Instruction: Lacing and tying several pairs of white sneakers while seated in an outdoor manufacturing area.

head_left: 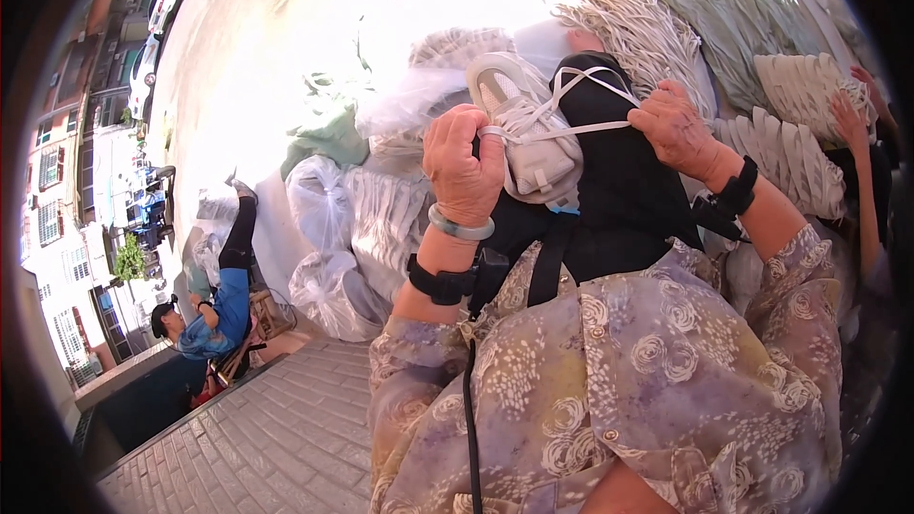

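Note:
A pale beige-and-white sneaker (543, 157) rests on my lap against my black trousers, its toe pointing away from me. White shoelace (571, 129) runs from its eyelets to both hands. On the left, my left hand (461, 160) is closed in a fist around one part of the lace, beside the shoe. Out to the right, over my knee, my right hand (674, 128) pinches another part, and the lace stretches between the two. A loop of it also lies across the black trouser knee.
Clear plastic bags (328, 290) and bundled pale strips (386, 219) lie to my left. Heaps of pale laces (647, 29) spread ahead and right. Another person's hand (847, 117) touches a bundle (809, 86) at right. A person in blue (224, 319) sits at far left.

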Available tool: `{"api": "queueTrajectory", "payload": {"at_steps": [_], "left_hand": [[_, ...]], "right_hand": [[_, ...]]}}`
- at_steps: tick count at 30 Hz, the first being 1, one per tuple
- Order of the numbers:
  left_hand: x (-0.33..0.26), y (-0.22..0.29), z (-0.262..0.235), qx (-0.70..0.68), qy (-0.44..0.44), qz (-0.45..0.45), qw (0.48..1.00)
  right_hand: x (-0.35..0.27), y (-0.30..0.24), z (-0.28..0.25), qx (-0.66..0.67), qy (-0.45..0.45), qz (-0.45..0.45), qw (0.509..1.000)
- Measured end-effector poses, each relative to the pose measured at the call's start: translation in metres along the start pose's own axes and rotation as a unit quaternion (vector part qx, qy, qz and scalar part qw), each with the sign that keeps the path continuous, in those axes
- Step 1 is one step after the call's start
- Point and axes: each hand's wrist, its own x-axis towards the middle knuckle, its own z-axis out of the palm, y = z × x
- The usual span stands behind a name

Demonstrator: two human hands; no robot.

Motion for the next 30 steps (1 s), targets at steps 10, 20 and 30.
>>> {"api": "queueTrajectory", "payload": {"at_steps": [10, 20, 30], "left_hand": [[-0.022, -0.020, 0.017, 0.036, -0.069, 0.007, 0.997], [-0.024, -0.010, 0.030, 0.096, -0.079, 0.043, 0.991], [-0.027, -0.013, 0.031, 0.071, -0.132, 0.044, 0.988]], "right_hand": [[-0.137, 0.080, -0.019, -0.113, -0.052, 0.252, 0.960], [0.000, 0.011, 0.029, 0.051, 0.008, 0.124, 0.991], [0.037, -0.034, 0.060, 0.046, 0.032, 0.027, 0.998]]}}
